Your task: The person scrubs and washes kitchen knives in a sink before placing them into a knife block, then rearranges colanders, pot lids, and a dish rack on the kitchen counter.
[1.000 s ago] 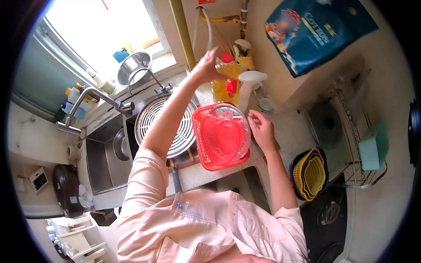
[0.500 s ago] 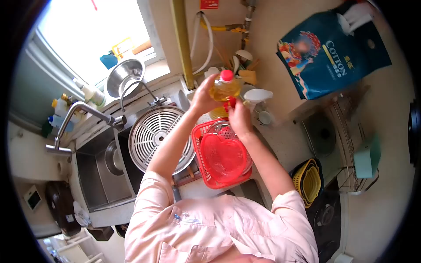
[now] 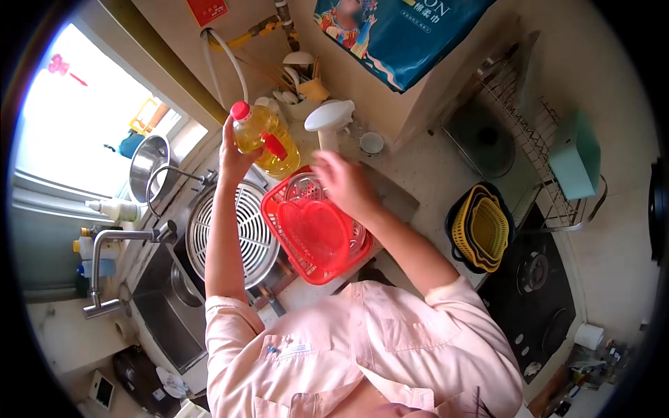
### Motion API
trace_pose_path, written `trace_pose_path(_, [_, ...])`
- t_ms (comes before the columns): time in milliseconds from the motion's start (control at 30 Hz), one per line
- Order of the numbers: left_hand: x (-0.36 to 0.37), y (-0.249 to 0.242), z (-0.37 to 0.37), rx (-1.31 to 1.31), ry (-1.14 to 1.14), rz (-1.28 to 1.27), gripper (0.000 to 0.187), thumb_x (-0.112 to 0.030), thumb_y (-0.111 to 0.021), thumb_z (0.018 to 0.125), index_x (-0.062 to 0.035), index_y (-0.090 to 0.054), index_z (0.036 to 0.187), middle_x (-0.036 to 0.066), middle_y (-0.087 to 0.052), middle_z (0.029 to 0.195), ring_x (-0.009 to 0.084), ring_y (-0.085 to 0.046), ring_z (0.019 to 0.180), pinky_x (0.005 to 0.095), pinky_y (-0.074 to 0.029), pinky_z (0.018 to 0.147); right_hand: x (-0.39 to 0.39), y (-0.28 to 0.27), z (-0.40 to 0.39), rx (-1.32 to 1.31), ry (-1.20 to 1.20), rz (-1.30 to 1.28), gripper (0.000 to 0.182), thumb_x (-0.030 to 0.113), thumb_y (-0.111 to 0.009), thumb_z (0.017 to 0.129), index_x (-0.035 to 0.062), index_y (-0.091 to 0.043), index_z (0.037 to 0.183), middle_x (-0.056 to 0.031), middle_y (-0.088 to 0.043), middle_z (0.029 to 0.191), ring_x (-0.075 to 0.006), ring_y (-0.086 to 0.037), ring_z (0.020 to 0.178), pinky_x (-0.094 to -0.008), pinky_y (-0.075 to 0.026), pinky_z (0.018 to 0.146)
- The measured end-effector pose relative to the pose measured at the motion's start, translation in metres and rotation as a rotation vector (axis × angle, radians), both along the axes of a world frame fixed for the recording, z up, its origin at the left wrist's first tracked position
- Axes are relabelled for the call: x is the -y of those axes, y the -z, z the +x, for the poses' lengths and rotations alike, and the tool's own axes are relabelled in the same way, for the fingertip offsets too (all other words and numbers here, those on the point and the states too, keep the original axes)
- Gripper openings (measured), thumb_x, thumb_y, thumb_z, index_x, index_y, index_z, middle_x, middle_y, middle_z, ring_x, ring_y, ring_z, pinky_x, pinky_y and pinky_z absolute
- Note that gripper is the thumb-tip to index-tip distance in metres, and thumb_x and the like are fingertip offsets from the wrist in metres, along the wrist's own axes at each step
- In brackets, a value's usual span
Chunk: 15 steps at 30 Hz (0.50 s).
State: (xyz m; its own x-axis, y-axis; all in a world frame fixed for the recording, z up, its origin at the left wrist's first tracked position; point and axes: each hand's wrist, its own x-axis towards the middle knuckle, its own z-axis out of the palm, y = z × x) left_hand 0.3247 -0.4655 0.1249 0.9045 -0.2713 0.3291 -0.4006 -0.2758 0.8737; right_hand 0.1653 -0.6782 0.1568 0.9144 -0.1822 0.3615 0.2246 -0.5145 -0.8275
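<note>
the oil bottle (image 3: 287, 161) is gripped by the left hand (image 3: 235, 155), wrapping fingers narrowed around it; above the red basket (image 3: 291, 252), the right hand's (image 3: 343, 182) blurred fingers are loosely parted. a steady hold is called for.

Your light comes from the window (image 3: 87, 115) at the upper left, so bright that it looks plain white. The steel bowl (image 3: 148, 168) beside it shines, and the oil bottle (image 3: 277, 150) glows yellow. The stove (image 3: 533, 299) at the lower right is much darker. Your right hand (image 3: 345, 184) is blurry, but most things near the middle look clear. Straight lines bend near the sides, and black fills your corners.
</note>
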Motion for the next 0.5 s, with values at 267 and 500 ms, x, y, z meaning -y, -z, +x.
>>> trace_pose_path(267, [0.035, -0.059, -0.098, 0.105, -0.376, 0.224, 0.061, -0.01, -0.072, 0.068, -0.0009, -0.043, 0.121, 0.014, -0.054, 0.101, 0.0231, -0.057, 0.091, 0.0326, -0.049, 0.075, 0.11, 0.105, -0.201, -0.419, 0.307, -0.489, 0.043, 0.018, -0.062, 0.079, 0.0017, -0.048, 0.117, -0.0173, -0.051, 0.112, -0.036, -0.049, 0.101, -0.041, -0.041, 0.085])
trace_pose_path(500, [0.142, 0.002, -0.055, -0.098, -0.073, 0.314, 0.059, -0.034, -0.074, 0.065, -0.0064, -0.054, 0.113, 0.013, -0.06, 0.107, 0.0268, -0.059, 0.096, 0.0361, -0.048, 0.08, 0.122, 0.141, -0.206, -0.439, 0.226, -0.454, 0.045, 0.014, -0.063, 0.078, 0.0009, -0.048, 0.117, -0.0171, -0.049, 0.111, -0.0362, -0.045, 0.104, -0.0421, -0.038, 0.087])
